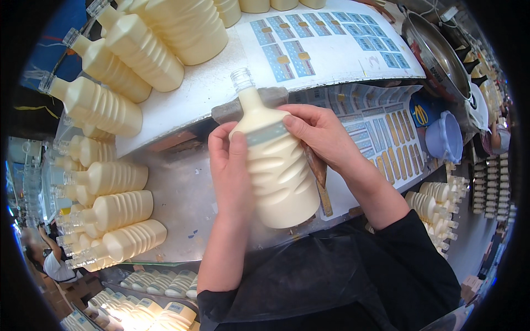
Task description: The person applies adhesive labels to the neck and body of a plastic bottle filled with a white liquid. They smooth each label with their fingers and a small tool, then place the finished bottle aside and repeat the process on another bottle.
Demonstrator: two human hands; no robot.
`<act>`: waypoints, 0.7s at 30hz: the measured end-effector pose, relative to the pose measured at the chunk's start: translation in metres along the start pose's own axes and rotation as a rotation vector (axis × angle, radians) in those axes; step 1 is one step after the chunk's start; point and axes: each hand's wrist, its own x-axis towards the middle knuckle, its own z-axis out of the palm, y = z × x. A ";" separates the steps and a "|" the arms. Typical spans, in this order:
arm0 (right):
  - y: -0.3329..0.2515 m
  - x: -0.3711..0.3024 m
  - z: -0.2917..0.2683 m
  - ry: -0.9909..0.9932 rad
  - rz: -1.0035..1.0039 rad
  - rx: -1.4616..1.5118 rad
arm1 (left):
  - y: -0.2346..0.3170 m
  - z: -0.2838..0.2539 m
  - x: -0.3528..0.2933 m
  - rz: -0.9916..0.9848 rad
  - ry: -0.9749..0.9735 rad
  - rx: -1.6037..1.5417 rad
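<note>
Both my hands hold a cream-coloured bottle (281,193) with a ribbed body and a clear threaded neck, tilted over the bench. Around its shoulder runs a blue-grey label strip (265,134). My left hand (229,165) grips the bottle's left side, its thumb at the strip's left end. On the other side, my right hand (323,132) has its thumb pressed on the strip's right end, with the fingers curled behind the bottle. A brown, wooden-looking tool (316,165) slants below my right palm; whether the hand holds it is unclear.
Similar bottles (121,207) lie stacked at left; others (143,49) stand on the white raised shelf (215,83). Blue label sheets (301,55) lie on that shelf. Gold and blue strips (397,129), yellow-handled scissors (420,115), a lavender bucket (444,138) and a wide metal pan (436,52) are right.
</note>
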 end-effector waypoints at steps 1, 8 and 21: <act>0.000 0.000 0.000 0.000 0.001 0.009 | 0.000 0.000 0.000 -0.005 -0.003 -0.007; -0.004 0.001 -0.006 -0.038 0.043 0.104 | 0.001 -0.003 0.001 -0.040 -0.017 -0.085; 0.006 0.002 -0.001 0.011 -0.003 0.037 | -0.004 -0.003 0.000 -0.025 -0.014 -0.062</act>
